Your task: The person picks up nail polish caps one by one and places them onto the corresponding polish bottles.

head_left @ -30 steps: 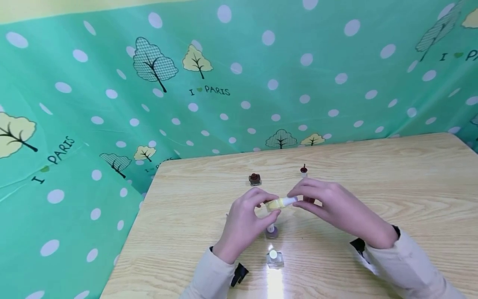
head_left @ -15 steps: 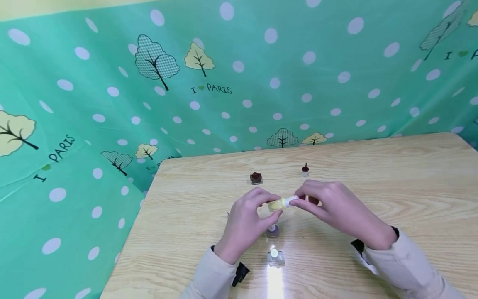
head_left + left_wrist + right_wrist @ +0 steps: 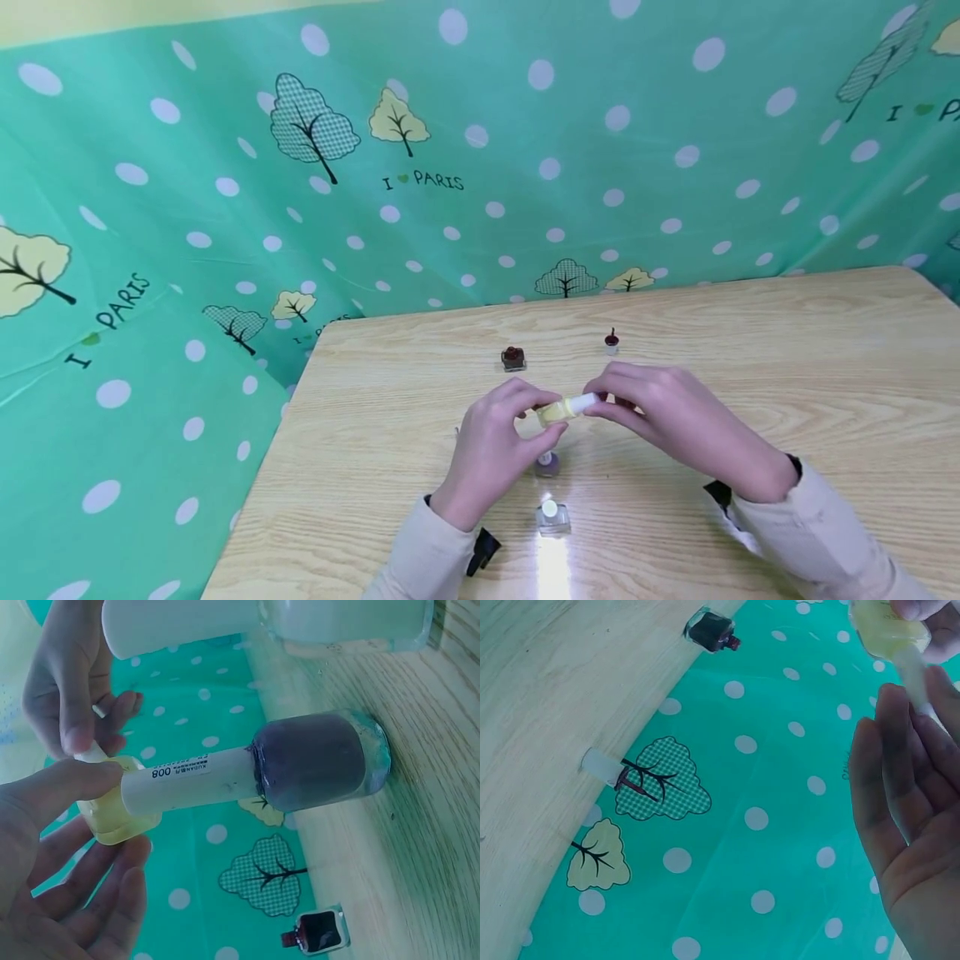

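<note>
My left hand holds a small nail polish bottle of yellow polish between thumb and fingers, tilted sideways above the table. The bottle's white cap points right, and the fingertips of my right hand pinch its end. In the left wrist view, the cap is mostly hidden behind my thumb and a purple nail polish bottle. That purple bottle stands upright below my hands, its white cap on. Closer to me is a clear, pale nail polish bottle, also capped.
An uncapped dark red nail polish bottle stands towards the back. To its right, a white cap stands with its dark brush upward. A dark red object is partly hidden behind my right hand. Green patterned cloth hangs behind the wooden table.
My right fingertips have shifted along the white cap and back towards its end, as if regripping it. My left hand keeps the yellow bottle nearly still.
</note>
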A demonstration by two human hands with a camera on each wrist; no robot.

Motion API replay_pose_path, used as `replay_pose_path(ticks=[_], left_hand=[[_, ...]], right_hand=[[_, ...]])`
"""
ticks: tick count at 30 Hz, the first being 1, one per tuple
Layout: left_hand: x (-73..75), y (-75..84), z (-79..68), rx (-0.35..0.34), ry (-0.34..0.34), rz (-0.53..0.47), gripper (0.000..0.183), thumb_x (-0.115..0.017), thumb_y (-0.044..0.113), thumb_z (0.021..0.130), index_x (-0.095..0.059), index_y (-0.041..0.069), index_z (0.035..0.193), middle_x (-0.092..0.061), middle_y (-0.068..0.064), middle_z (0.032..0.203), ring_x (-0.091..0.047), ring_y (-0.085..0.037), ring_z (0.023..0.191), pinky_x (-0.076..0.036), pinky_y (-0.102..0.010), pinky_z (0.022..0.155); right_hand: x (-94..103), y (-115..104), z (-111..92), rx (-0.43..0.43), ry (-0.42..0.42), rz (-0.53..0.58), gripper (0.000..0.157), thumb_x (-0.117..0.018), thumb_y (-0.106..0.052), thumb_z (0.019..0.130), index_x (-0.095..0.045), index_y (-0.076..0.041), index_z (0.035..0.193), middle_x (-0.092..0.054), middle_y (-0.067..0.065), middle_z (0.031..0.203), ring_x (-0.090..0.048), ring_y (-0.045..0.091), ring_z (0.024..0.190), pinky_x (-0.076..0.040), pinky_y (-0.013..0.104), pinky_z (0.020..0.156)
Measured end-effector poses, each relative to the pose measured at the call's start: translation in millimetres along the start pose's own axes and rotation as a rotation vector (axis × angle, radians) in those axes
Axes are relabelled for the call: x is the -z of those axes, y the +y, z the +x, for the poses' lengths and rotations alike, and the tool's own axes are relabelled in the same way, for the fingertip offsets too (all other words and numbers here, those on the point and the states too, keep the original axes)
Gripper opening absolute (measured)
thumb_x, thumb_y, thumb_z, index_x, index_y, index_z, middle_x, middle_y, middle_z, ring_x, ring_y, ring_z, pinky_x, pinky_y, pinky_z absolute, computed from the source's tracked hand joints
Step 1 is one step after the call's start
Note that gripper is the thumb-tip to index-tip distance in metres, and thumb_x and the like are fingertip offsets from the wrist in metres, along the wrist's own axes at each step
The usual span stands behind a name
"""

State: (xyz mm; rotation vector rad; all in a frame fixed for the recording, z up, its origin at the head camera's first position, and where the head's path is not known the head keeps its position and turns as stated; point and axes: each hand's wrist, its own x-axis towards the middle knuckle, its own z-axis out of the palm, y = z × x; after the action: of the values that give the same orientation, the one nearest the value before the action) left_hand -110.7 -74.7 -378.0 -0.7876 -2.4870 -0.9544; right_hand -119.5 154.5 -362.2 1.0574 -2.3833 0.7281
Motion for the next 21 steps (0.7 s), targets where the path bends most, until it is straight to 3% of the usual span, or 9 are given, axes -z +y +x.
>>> replay_pose_path(ticks=[7,11,15,21], left_hand=[[-0.3,-0.1,0.4,-0.015,-0.001,0.01,0.023,-0.085,0.02,0.079,-0.077,0.015,0.1,-0.072,0.007,0.092,-0.062,-0.003,0.078,-0.049,-0.017,0.063],[1.4,-0.1,0.0,-0.008,0.003,0.005,0.024,-0.085,0.021,0.078,-0.076,0.014,0.1,-0.072,0.005,0.092,-0.065,-0.006,0.079,-0.05,-0.018,0.064],[2.0,-0.5,0.0,-0.005,0.002,-0.017,0.025,-0.086,0.02,0.077,-0.076,0.011,0.099,-0.072,0.003,0.092,-0.067,-0.009,0.079,-0.051,-0.019,0.065],[1.0,-0.4,-0.1,0.0,-0.006,-0.033,0.026,-0.086,0.02,0.077,-0.076,0.011,0.099,-0.073,0.003,0.092,-0.065,-0.005,0.079,-0.049,-0.017,0.065]], right_hand=[[-2.6,-0.7,0.6,-0.058,0.007,-0.032,0.007,-0.072,-0.026,0.091,-0.07,-0.021,0.086,-0.06,-0.019,0.076,-0.046,-0.009,0.061,-0.043,0.012,0.054],[-1.0,-0.3,0.7,-0.073,0.007,0.004,0.014,-0.076,-0.024,0.087,-0.071,-0.018,0.098,-0.065,-0.015,0.084,-0.051,-0.006,0.065,-0.046,0.014,0.055],[1.9,0.7,0.0,-0.034,0.007,0.048,0.031,-0.08,-0.016,0.082,-0.071,-0.014,0.111,-0.069,-0.011,0.096,-0.056,-0.004,0.07,-0.049,0.014,0.058],[1.8,1.5,-0.4,0.026,0.02,0.032,0.024,-0.079,-0.009,0.082,-0.074,-0.017,0.104,-0.068,-0.013,0.095,-0.059,-0.004,0.074,-0.049,0.01,0.065]])
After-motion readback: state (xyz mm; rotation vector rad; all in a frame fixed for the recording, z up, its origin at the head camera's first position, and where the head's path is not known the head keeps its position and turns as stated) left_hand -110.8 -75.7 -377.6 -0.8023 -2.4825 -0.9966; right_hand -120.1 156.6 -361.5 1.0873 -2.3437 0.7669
